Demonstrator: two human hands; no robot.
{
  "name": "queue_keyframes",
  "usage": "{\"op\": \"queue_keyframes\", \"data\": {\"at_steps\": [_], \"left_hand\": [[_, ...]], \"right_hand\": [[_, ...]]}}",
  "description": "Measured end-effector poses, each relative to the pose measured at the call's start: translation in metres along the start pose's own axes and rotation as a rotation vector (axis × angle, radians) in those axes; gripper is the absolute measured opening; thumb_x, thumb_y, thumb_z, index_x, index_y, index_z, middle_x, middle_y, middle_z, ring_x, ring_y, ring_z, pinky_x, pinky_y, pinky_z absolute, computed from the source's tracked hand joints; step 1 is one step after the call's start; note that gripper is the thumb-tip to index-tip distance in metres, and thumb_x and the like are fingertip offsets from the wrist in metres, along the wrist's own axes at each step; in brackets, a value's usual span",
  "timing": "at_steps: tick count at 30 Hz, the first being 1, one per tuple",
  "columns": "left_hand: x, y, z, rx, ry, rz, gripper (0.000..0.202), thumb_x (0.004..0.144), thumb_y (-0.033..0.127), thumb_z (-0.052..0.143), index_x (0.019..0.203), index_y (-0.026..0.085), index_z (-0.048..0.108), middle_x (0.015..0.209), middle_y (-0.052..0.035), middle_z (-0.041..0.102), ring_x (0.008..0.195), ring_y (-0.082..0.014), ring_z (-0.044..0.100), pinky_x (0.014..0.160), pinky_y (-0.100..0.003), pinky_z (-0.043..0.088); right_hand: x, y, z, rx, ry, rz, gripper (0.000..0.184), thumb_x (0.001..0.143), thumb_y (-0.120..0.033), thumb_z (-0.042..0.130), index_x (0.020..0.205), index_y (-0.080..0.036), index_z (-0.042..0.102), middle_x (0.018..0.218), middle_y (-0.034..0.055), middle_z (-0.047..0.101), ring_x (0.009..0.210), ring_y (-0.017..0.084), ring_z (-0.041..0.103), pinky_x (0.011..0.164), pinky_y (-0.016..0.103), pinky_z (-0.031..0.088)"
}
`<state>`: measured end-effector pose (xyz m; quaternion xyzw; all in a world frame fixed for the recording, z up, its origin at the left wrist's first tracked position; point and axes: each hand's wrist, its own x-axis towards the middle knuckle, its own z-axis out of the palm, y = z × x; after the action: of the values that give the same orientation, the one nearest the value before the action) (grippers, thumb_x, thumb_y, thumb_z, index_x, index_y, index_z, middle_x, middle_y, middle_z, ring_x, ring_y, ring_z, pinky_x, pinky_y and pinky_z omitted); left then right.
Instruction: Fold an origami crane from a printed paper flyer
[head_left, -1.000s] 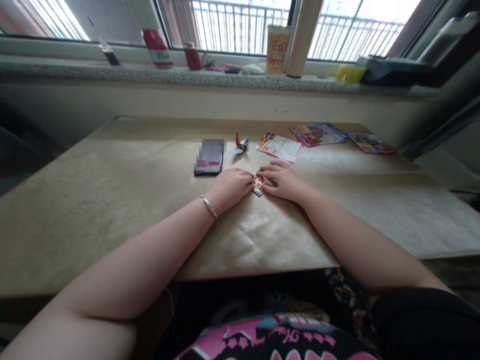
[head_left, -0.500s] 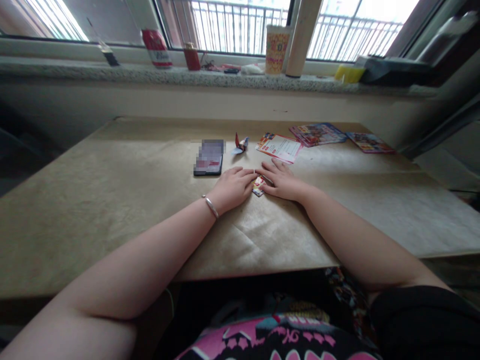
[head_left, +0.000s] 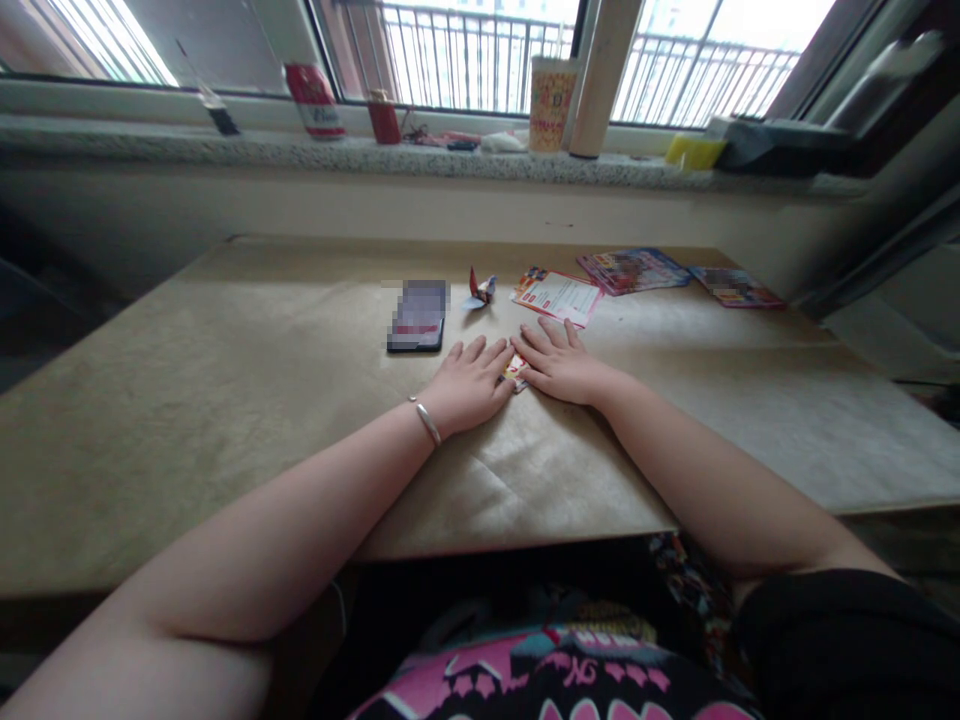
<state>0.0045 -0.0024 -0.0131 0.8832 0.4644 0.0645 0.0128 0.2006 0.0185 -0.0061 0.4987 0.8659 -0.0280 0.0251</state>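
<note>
Now flatter and more widely splayed than half a second ago, the fingers of my left hand (head_left: pixel 471 388) fan out over the table (head_left: pixel 225 400), where in the earlier frame they lay closer together beside a small folded paper (head_left: pixel 516 367). Less of that printed piece shows than before: only a narrow patch of white, red and yellow remains visible between my two hands, in front of me near the middle of the tabletop. My right hand (head_left: pixel 562 366) also spreads wider, its fingers angled up and to the left, away from my body. Both hands are unclenched, palms down, and all but meet at the index fingertips just above the paper; whether those tips actually touch, I cannot tell. My left thumb reaches in along the paper's near left side, and my right thumb and index finger border it on the right. My forearms run in from either side to form a wide V, the left wrist circled by a silver bracelet (head_left: pixel 427 423) that sits slightly closer to the middle than before. Unmoved beyond my hands are a phone (head_left: pixel 417 318) lying at left, a folded paper bird (head_left: pixel 480 292) beside it, and a printed sheet (head_left: pixel 562 296) just past my right fingertips, with colorful cards (head_left: pixel 636 271) farther right.
</note>
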Motion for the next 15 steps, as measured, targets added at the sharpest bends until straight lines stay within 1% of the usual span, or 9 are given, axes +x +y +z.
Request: {"op": "queue_keyframes", "data": {"at_steps": [3,6,9,12,15], "left_hand": [[0.0008,-0.0004,0.0004,0.001,-0.061,-0.012,0.060,0.099,0.045,0.030,0.153,0.019,0.027,0.159,-0.0079,0.027,0.147,-0.0341,0.022,0.118,-0.057,0.019],[0.0017,-0.0007,-0.0016,-0.001,-0.052,-0.007,0.060,0.099,0.044,0.029,0.153,0.017,0.028,0.159,-0.0085,0.028,0.147,-0.0335,0.021,0.119,-0.056,0.016],[0.0030,-0.0020,-0.0042,-0.009,-0.021,-0.019,0.053,0.101,0.039,0.024,0.149,0.022,0.036,0.156,-0.0052,0.035,0.145,-0.0337,0.026,0.117,-0.059,0.019],[0.0051,-0.0046,-0.0051,0.009,0.012,-0.031,0.047,0.101,0.038,0.028,0.143,0.028,0.046,0.153,-0.0031,0.041,0.141,-0.0351,0.034,0.114,-0.062,0.024],[0.0066,-0.0080,-0.0039,0.006,0.048,-0.023,0.044,0.099,0.039,0.035,0.140,0.030,0.049,0.150,-0.0042,0.045,0.137,-0.0325,0.040,0.112,-0.059,0.030]], "right_hand": [[0.0003,0.0004,0.0025,0.001,0.013,0.006,0.063,0.098,-0.049,0.027,0.155,-0.020,0.026,0.163,0.0089,0.017,0.150,0.033,0.003,0.118,0.060,-0.001],[0.0005,0.0014,0.0038,0.022,0.018,0.005,0.062,0.099,-0.048,0.027,0.155,-0.021,0.025,0.163,0.0087,0.017,0.150,0.034,0.004,0.118,0.061,0.001],[0.0000,0.0020,0.0018,0.064,0.009,0.006,0.059,0.100,-0.043,0.023,0.155,-0.022,0.024,0.163,0.0070,0.017,0.150,0.034,0.004,0.118,0.063,0.003],[-0.0006,0.0018,-0.0011,0.092,-0.012,0.014,0.057,0.100,-0.038,0.023,0.155,-0.022,0.025,0.163,0.0064,0.016,0.150,0.035,0.004,0.118,0.063,0.004],[-0.0007,0.0015,-0.0011,0.088,0.001,0.009,0.057,0.100,-0.037,0.024,0.154,-0.022,0.027,0.163,0.0066,0.017,0.150,0.035,0.005,0.118,0.063,0.006]]}}
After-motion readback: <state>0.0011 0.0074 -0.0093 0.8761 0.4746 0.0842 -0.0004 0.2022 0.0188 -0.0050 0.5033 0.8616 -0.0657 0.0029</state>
